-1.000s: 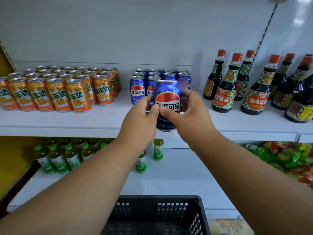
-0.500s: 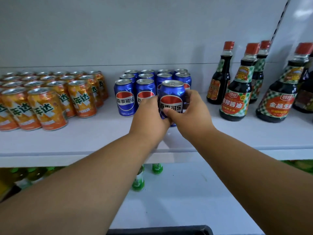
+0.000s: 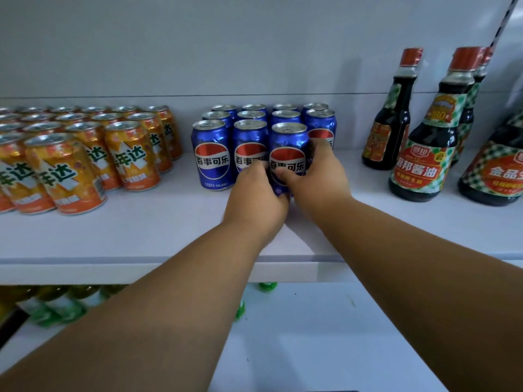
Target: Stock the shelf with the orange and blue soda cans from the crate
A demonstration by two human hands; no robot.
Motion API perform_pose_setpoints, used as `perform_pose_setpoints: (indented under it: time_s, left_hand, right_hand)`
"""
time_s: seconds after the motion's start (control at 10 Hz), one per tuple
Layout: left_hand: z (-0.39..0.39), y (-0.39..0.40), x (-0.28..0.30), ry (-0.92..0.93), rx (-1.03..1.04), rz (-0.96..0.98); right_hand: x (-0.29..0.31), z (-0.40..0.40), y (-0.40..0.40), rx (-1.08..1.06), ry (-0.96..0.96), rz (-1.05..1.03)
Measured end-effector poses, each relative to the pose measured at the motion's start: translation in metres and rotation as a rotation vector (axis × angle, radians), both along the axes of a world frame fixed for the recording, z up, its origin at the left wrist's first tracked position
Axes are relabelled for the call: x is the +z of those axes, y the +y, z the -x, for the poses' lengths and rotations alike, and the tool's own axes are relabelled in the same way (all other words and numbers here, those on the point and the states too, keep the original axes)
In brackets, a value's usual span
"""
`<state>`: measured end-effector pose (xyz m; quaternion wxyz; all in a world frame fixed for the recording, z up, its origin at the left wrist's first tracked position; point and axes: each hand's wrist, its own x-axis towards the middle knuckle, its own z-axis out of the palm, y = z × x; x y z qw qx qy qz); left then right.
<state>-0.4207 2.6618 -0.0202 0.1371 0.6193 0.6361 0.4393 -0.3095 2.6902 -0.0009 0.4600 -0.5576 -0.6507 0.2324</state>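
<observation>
A blue soda can (image 3: 288,148) stands in the front row of the blue cans on the white shelf (image 3: 158,230), third from the left. My left hand (image 3: 254,199) grips its lower left side and my right hand (image 3: 319,176) wraps its right side. Two more front-row blue cans (image 3: 212,157) stand to its left, with several others behind. Several orange soda cans (image 3: 68,171) fill the left part of the same shelf. The crate is out of sight.
Dark soy sauce bottles (image 3: 424,154) with red caps stand to the right of the blue cans. Green-capped bottles (image 3: 56,306) sit on the lower shelf under my arms. The shelf's back wall is plain white.
Both hands carried the blue can forward from the shelf's front edge and down into the front row beside the other blue cans. The view has moved closer, and the crate has dropped out of sight.
</observation>
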Motion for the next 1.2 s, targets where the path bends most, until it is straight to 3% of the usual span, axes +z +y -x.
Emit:
perform_pose_setpoints:
  time_s: [0.2,0.6,1.1,1.2]
  left_hand:
    - [0.0,0.006,-0.001,0.139,-0.079,0.087]
    - [-0.002,0.004,0.005,0.132,-0.089,0.15]
    - [-0.002,0.0,0.008,0.14,-0.088,0.106]
    - [0.008,-0.019,0.024,0.219,-0.043,-0.007]
  right_hand:
    - [0.001,0.004,0.015,-0.068,-0.051,0.019]
    - [-0.003,0.013,0.024,-0.149,-0.138,-0.027]
    - [0.002,0.015,0.01,-0.171,-0.159,0.01]
    - [0.011,0.023,-0.015,-0.21,-0.15,-0.051]
